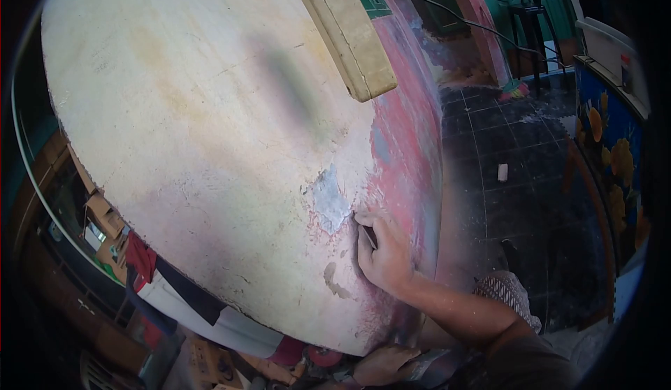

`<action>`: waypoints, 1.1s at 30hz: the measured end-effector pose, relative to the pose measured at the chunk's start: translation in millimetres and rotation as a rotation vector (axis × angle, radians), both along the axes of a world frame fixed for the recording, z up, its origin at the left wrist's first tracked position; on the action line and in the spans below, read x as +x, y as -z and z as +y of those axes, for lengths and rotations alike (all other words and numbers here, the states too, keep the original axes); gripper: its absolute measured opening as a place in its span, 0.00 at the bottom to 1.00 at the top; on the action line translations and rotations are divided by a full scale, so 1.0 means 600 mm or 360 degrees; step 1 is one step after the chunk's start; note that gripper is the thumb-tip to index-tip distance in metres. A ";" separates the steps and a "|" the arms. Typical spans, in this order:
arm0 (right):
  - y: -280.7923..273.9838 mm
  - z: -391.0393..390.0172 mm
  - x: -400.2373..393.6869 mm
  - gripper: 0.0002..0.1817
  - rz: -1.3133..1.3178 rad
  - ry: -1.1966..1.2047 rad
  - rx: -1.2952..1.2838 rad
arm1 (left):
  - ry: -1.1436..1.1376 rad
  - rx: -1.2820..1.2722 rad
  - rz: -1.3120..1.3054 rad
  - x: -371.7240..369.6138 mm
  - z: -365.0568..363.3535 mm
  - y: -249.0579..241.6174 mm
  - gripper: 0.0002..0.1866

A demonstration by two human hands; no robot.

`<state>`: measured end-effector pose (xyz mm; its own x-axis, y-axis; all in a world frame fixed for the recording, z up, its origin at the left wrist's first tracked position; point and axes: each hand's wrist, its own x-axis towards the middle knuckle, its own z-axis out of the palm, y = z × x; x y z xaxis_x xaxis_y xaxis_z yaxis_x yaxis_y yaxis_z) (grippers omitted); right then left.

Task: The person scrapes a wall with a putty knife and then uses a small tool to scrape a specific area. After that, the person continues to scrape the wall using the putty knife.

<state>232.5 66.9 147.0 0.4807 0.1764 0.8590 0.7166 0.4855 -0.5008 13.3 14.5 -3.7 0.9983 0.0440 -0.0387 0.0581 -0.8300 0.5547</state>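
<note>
My right hand (383,254) reaches in from the lower right and presses against the pale, worn wall (210,180). Its fingers are pinched together around something small and dark that I cannot make out. Just left of the fingertips is a bare grey-blue patch (330,201) with ragged edges. A smaller chipped spot (337,282) lies below it. At the bottom edge of the view, a dim skin-coloured shape seems to be my left hand (384,365); its fingers are not clear.
A cream box (349,40) juts from the wall above. Right of the wall's pink side (412,145) is a dark tiled floor (517,208) with a small pale block (502,172). A black stool (531,33) stands farther back. Cloths (189,306) hang at lower left.
</note>
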 end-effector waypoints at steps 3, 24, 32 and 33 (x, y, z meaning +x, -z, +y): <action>-0.004 0.001 0.022 0.18 -0.0007 -0.0053 -0.0098 | 0.0006 -0.0018 0.0066 0.010 -0.003 -0.022 0.19; -0.010 -0.018 -0.019 0.19 0.0027 -0.0082 0.0032 | 0.0038 0.0054 -0.0127 -0.001 -0.010 -0.013 0.23; 0.001 -0.012 -0.008 0.18 0.0087 -0.0067 -0.0020 | -0.0009 0.0023 -0.0025 0.002 -0.005 -0.020 0.24; 0.001 -0.017 -0.015 0.18 0.0073 -0.0080 -0.0022 | -0.0009 0.0028 -0.0024 0.000 -0.004 -0.010 0.23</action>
